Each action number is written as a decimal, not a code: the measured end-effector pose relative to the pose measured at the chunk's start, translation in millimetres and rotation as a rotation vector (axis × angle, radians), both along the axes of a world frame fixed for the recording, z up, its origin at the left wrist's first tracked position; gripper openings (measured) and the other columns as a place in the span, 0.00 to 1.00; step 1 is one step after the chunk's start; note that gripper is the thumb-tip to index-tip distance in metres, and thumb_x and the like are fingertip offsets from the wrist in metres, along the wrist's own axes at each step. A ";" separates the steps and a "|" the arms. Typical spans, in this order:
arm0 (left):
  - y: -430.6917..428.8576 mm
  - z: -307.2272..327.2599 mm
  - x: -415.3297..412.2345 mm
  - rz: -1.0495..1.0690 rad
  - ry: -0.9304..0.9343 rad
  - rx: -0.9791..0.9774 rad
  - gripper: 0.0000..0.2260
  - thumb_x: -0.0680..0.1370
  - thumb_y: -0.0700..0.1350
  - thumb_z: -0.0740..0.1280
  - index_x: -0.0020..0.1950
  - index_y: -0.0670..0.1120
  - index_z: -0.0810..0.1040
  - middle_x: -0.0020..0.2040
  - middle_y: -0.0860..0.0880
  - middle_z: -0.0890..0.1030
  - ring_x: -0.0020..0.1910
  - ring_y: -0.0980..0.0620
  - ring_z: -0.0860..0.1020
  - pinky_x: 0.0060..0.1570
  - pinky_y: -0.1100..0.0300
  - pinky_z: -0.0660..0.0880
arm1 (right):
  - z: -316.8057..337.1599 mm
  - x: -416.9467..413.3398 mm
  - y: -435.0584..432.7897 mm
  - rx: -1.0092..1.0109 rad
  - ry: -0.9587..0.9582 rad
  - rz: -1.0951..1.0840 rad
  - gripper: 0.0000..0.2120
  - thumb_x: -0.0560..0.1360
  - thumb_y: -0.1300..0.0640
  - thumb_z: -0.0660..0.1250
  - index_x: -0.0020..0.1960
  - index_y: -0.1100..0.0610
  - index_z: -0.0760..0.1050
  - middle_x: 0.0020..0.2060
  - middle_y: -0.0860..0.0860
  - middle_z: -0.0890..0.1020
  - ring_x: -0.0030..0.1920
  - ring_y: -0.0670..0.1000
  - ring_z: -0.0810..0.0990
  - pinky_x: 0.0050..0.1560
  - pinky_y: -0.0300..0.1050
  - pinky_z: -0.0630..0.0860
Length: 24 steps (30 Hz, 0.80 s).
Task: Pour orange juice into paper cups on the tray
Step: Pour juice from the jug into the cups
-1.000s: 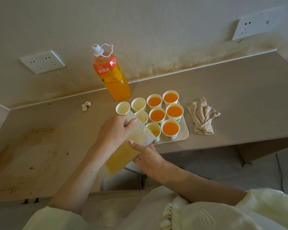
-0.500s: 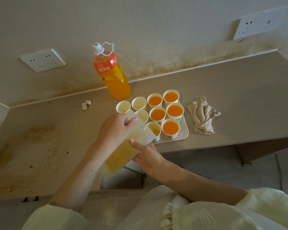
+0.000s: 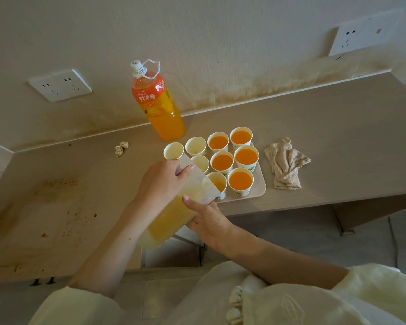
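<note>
A translucent jug (image 3: 174, 212) of orange juice is tilted, its open rim over a front-row paper cup (image 3: 217, 185) that holds a little juice. My left hand (image 3: 161, 184) grips the jug from above near its rim. My right hand (image 3: 208, 221) supports it from below on the right. Several paper cups stand on a beige tray (image 3: 260, 187). Those on the right are full of juice (image 3: 240, 180). The ones on the left, such as the far-left cup (image 3: 173, 150), look empty.
A large orange juice bottle (image 3: 158, 106) with a white cap stands against the wall behind the tray. A crumpled cloth (image 3: 285, 164) lies right of the tray. A small wad (image 3: 121, 148) sits to the left. The stained counter's front edge runs just below the tray.
The jug stays tilted over the same front cup, held by both hands. A little more juice shows in that cup. Nothing else has moved.
</note>
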<state>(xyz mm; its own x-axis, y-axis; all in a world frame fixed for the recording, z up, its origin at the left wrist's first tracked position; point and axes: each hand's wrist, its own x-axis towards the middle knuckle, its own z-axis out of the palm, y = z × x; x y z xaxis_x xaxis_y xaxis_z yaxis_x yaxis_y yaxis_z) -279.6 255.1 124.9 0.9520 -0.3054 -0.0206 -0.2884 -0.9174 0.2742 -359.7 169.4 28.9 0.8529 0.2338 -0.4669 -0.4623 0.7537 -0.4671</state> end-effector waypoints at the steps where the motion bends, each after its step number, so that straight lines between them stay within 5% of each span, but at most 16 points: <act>1: -0.2 0.6 -0.1 0.004 0.002 0.001 0.22 0.79 0.56 0.61 0.30 0.46 0.63 0.26 0.51 0.66 0.26 0.52 0.64 0.28 0.57 0.58 | 0.0 0.1 0.2 0.002 0.003 -0.002 0.45 0.59 0.53 0.81 0.71 0.49 0.64 0.65 0.55 0.77 0.66 0.58 0.74 0.68 0.61 0.71; 24: 0.9 2.8 -1.0 0.008 0.009 -0.009 0.21 0.79 0.56 0.62 0.31 0.45 0.64 0.26 0.51 0.65 0.27 0.51 0.64 0.28 0.57 0.59 | 4.8 -0.8 0.6 0.022 -0.009 -0.008 0.40 0.63 0.55 0.78 0.71 0.49 0.64 0.64 0.55 0.77 0.65 0.58 0.75 0.64 0.57 0.75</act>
